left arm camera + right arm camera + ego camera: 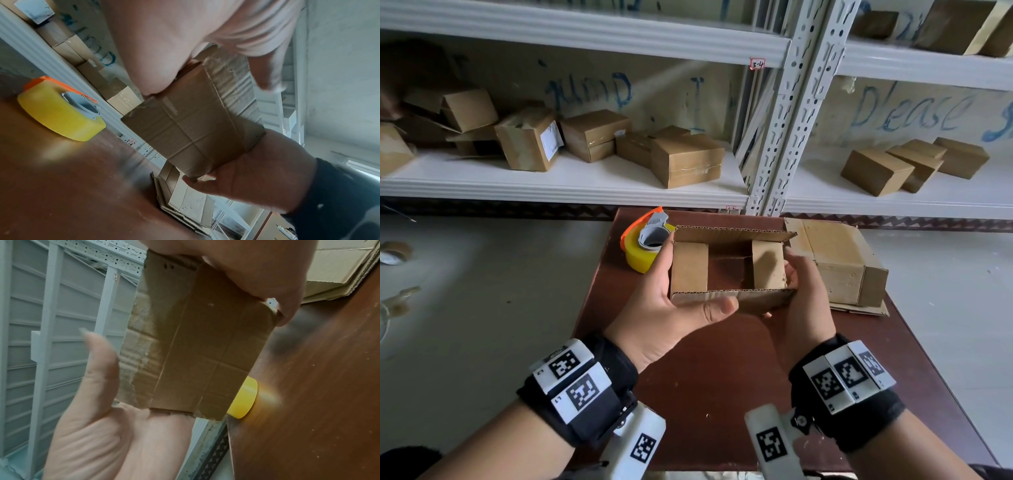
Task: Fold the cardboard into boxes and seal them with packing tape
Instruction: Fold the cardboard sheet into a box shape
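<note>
I hold a small brown cardboard box point(729, 267) between both hands above the dark brown table point(705, 377). Its open top faces me: the two short flaps are folded in, the two long flaps stand up. My left hand point(661, 308) grips the left end, thumb lying along the near long flap. My right hand point(803, 294) grips the right end. The left wrist view shows the box's taped underside point(191, 129) with my right hand point(257, 175) cupped round its end. A yellow tape roll point(640, 250) in an orange and grey dispenser lies on the table just left of the box.
A stack of flattened cardboard point(839, 263) lies on the table's far right corner. White metal shelves point(585, 185) behind the table carry several folded boxes. The grey floor point(482, 291) lies on both sides of the table.
</note>
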